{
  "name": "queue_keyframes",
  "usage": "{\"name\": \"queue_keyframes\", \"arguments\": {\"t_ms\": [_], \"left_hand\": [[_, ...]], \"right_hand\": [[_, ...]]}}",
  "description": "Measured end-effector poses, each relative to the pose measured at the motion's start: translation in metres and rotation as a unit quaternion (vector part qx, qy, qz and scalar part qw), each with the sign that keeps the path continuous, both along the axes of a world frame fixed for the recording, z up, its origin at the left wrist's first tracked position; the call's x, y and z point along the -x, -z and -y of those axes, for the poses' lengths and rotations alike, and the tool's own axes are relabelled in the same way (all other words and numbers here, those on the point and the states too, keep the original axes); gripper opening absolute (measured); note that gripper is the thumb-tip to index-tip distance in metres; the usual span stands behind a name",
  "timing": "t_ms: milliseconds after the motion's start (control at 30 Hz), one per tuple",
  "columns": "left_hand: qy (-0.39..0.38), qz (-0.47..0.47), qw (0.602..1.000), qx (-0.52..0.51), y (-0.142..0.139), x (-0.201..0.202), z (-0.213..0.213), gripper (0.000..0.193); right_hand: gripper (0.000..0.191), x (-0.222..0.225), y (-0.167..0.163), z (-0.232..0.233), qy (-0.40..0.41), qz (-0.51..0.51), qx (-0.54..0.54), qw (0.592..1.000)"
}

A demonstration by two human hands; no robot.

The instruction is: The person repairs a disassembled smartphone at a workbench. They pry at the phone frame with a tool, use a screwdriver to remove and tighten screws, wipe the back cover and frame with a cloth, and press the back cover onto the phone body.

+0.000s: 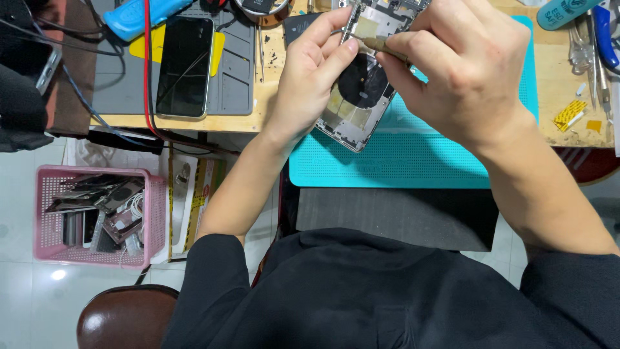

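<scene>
Head view, upper centre: left hand (310, 77) grips the opened phone (358, 103) over the teal mat (413, 155); right hand (462, 64) pinches a slim tool (381, 45). Steady bracing and light pressure seem wise.

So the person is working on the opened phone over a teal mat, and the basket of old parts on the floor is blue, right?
Not quite. The head view shows the basket on the floor is pink, not blue. The rest holds: both hands, left and right, work on the opened phone over the teal mat.
</scene>
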State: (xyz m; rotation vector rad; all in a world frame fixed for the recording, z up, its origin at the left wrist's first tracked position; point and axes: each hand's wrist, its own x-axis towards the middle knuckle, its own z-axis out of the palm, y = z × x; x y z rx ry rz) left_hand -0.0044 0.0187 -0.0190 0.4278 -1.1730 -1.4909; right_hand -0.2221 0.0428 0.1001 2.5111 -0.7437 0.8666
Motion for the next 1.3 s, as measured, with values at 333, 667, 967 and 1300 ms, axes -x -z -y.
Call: {"name": "queue_keyframes", "arguments": {"t_ms": [333, 667, 967, 1300], "left_hand": [[0.001, -0.002, 1.000, -0.001, -0.001, 0.000, -0.001, 0.038], [-0.008, 0.008, 1.000, -0.002, -0.005, 0.001, -0.003, 0.038], [-0.047, 0.041, 0.998, 0.020, 0.002, 0.000, 0.000, 0.038], [-0.097, 0.064, 0.993, 0.014, 0.019, 0.010, 0.003, 0.047]], "right_hand": [[0.021, 0.002, 0.004, 0.001, -0.002, 0.011, -0.014, 1.000], [0.020, -0.001, 0.005, -0.001, 0.001, 0.017, -0.015, 1.000], [0.021, -0.003, 0.014, 0.009, -0.002, 0.017, -0.011, 1.000], [0.022, 0.003, 0.032, 0.024, -0.080, 0.072, -0.085, 0.991]]}}
